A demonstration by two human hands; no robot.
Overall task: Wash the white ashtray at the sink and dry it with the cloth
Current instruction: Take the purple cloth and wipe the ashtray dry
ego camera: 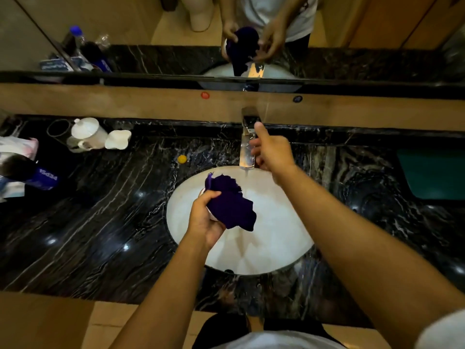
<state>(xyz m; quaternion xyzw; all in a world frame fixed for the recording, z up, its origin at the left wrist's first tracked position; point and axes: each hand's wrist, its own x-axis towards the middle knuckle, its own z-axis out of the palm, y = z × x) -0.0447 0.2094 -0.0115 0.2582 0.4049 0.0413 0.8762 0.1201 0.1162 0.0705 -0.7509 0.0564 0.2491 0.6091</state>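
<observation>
My left hand [205, 217] is closed around the white ashtray [202, 191] and a dark purple cloth [231, 205], held above the white basin [276, 238]. The cloth drapes over the ashtray, so only a sliver of white shows at my fingers. My right hand [270, 149] rests on the chrome tap [247, 139], thumb up on its top, fingers wrapped on the spout. A thin stream of water falls from the spout into the basin.
Black marble counter [100, 222] surrounds the basin. At the back left stand a white lidded jug [86, 133] and a white dish [118, 139]; a small yellow object [182, 159] lies nearby. A blue bottle [37, 175] lies at far left. A teal mat [432, 172] is right. A mirror is behind.
</observation>
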